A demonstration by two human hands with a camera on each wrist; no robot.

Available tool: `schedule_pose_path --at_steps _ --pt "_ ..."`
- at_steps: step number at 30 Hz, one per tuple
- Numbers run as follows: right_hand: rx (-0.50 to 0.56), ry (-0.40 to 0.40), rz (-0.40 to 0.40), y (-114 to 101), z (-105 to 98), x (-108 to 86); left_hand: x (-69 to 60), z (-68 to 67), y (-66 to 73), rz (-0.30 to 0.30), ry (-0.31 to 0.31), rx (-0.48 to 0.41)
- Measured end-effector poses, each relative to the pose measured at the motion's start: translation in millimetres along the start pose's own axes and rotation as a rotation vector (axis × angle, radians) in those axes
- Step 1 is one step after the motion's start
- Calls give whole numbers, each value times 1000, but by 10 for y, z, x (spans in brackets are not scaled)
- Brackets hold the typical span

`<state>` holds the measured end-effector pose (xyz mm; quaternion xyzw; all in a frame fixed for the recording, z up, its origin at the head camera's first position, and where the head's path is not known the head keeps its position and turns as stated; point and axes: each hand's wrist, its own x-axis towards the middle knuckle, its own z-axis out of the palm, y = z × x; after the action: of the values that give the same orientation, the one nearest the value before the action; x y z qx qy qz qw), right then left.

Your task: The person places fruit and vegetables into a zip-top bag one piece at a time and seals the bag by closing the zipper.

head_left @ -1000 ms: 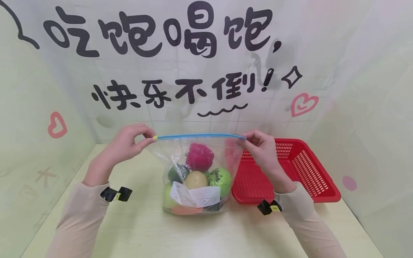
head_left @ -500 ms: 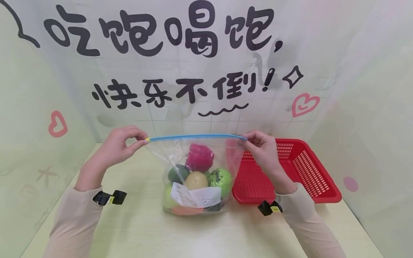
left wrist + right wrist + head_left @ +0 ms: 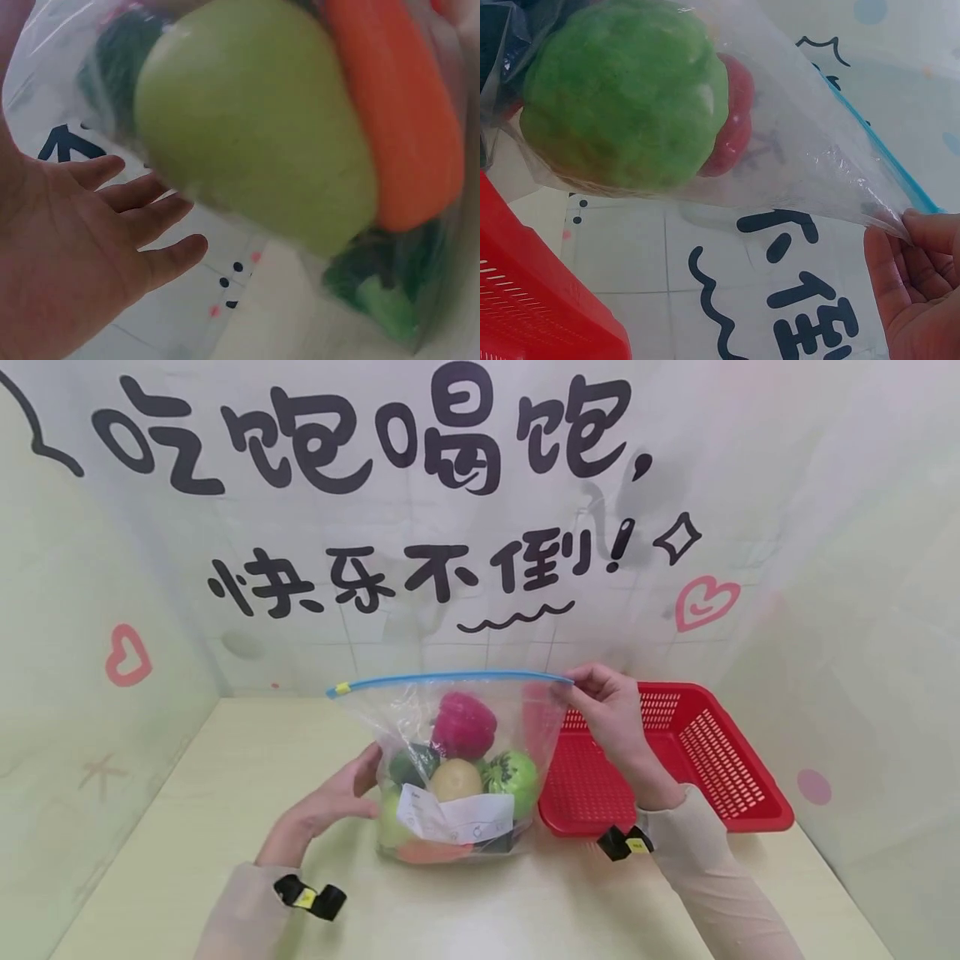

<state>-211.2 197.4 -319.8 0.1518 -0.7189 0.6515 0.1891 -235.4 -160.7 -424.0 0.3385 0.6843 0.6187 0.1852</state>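
Observation:
A clear zip bag (image 3: 513,714) stands upright on the table, full of fruit and vegetables. A blue zip strip (image 3: 450,677) runs along its top, with a yellow slider (image 3: 342,687) near the left end. My right hand (image 3: 611,710) pinches the strip's right corner. Low on the left side, my left hand (image 3: 330,802) is beside the bag with fingers extended; contact is hard to tell. Through the plastic show a magenta pepper-like piece (image 3: 465,727), a green pear-shaped fruit (image 3: 255,127), an orange carrot-like piece (image 3: 405,112) and a green lobed piece (image 3: 630,97).
A red perforated basket (image 3: 731,760) sits to the right, behind my right forearm. A white paper slip (image 3: 472,818) is at the bag's lower front. Behind the table (image 3: 247,752) hangs a sheet with black lettering (image 3: 442,572); similar sheeting flanks both sides.
My left hand first slid left with the slider, then let go and dropped to the bag's lower left side. My right hand keeps its pinch on the right corner.

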Motion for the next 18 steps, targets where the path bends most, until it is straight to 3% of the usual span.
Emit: schedule_pose_path --at_steps 2,7,9,12,15,18 --pt "2 3 -2 22 3 -3 24 111 -58 -4 14 -4" --pt "10 -35 26 66 -7 -27 98 275 -75 -84 125 65" --pt "16 -123 67 94 -24 -59 119 304 -85 -101 154 86" --pt "11 -355 139 201 -55 -145 143 326 -100 -90 175 91" --pt "-114 -553 203 345 -35 -285 148 329 -110 -90 186 97" --pt "-251 -651 235 454 74 -409 148 328 -128 -101 204 98"
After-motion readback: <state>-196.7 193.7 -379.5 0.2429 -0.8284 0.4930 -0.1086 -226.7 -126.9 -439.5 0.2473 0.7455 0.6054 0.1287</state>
